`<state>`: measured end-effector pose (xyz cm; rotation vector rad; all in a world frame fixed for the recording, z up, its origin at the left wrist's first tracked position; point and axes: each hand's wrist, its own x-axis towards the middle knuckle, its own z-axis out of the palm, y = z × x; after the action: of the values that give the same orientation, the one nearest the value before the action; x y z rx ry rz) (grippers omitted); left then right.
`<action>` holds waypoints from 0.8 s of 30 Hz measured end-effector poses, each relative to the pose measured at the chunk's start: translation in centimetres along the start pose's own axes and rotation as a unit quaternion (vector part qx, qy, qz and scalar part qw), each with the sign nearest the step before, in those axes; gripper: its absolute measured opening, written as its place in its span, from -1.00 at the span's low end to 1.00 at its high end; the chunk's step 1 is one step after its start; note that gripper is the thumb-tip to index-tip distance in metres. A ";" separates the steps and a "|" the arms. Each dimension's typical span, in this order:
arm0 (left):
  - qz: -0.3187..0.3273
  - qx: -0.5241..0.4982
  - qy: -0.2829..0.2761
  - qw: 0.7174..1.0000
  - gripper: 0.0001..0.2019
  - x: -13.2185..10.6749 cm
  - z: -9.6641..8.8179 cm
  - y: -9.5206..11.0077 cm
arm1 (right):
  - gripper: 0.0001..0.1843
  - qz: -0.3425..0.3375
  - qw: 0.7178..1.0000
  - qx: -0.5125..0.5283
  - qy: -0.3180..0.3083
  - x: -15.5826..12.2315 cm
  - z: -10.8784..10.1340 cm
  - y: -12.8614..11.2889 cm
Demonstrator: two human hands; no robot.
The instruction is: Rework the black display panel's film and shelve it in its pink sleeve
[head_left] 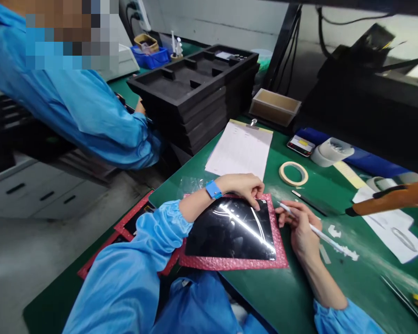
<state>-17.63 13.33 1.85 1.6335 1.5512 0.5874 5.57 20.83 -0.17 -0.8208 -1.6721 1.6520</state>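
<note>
A glossy black screen panel (226, 232) lies face up on a pink bubble-wrap pouch (280, 248) at the table's front edge. Across its far edge reaches my left hand (245, 186), fingers curled and the thumb pressed on the glass near the far right corner; what the fingers hold, if anything, is hidden. A slim white pen-like stick (329, 240) is gripped in my right hand (304, 229), just right of the pouch. Its thin tip points toward that same corner, while its other end looks ragged and white.
A clipboard with paper (242, 146), a tape roll (293, 174), a black-bladed tool (310, 203) and an orange-handled tool (390, 199) lie around. Tweezers (404, 297) are at right. Stacked black trays (195, 106) stand at back. A co-worker's blue sleeve (101, 116) is at left.
</note>
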 end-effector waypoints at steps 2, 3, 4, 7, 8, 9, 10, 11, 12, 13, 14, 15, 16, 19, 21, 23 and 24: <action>-0.005 0.009 0.001 1.000 -0.59 -0.1 0.0 0.0 | -0.53 -0.009 1.000 -0.015 -0.011 1.2 0.7 0.0; -0.007 0.014 0.001 1.000 -0.60 -0.1 0.1 0.1 | -0.49 -0.013 1.000 -0.022 -0.015 1.7 1.0 0.1; -0.010 0.018 0.001 1.000 -0.60 -0.2 0.1 0.2 | -0.45 -0.018 0.999 -0.028 -0.017 2.3 1.3 0.2; -0.019 0.046 0.009 0.999 -0.61 -0.4 0.4 0.5 | -0.34 -0.031 0.999 -0.039 -0.012 3.9 1.8 0.4; -0.023 0.061 0.015 0.998 -0.62 -0.4 0.5 0.7 | -0.33 -0.033 0.999 -0.041 -0.008 4.3 1.8 0.6; -0.028 0.077 0.023 0.996 -0.64 -0.4 0.7 0.9 | -0.32 -0.035 0.998 -0.042 -0.005 4.7 1.8 0.7; -0.032 0.092 0.029 0.995 -0.64 -0.5 0.8 1.1 | -0.33 -0.037 0.998 -0.044 -0.003 4.9 1.8 0.9; -0.036 0.106 0.034 0.993 -0.62 -0.5 1.0 1.3 | -0.34 -0.039 0.998 -0.045 -0.001 5.0 1.7 1.1; -0.041 0.116 0.036 0.992 -0.61 -0.4 1.1 1.4 | -0.35 -0.040 0.998 -0.047 0.000 5.1 1.7 1.2; -0.045 0.125 0.038 0.990 -0.59 -0.4 1.2 1.6 | -0.36 -0.042 0.998 -0.048 0.002 5.0 1.6 1.3; -0.047 0.134 0.040 0.989 -0.59 -0.4 1.3 1.7 | -0.37 -0.044 0.998 -0.049 0.004 5.0 1.6 1.4; -0.048 0.142 0.041 0.988 -0.59 -0.4 1.4 1.8 | -0.38 -0.046 0.998 -0.049 0.006 4.9 1.6 1.4; -0.048 0.150 0.043 0.987 -0.60 -0.4 1.4 1.9 | -0.39 -0.048 0.998 -0.049 0.007 4.8 1.6 1.4; -0.045 0.169 0.044 0.984 -0.62 -0.5 1.6 1.9 | -0.38 -0.054 0.997 -0.047 0.004 4.5 1.7 1.3; -0.043 0.177 0.045 0.982 -0.64 -0.6 1.8 1.9 | -0.36 -0.056 0.997 -0.044 0.002 4.5 1.8 1.2; -0.043 0.189 0.054 0.980 -0.64 -0.6 2.0 1.9 | -0.32 -0.056 0.998 -0.040 0.006 4.5 1.8 1.1; -0.044 0.197 0.060 0.978 -0.63 -0.6 2.2 1.9 | -0.30 -0.055 0.998 -0.038 0.011 4.5 1.8 1.1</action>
<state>-14.88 12.35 2.19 1.8332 1.9100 0.3490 1.40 23.33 -1.22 -0.7660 -1.7420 1.5078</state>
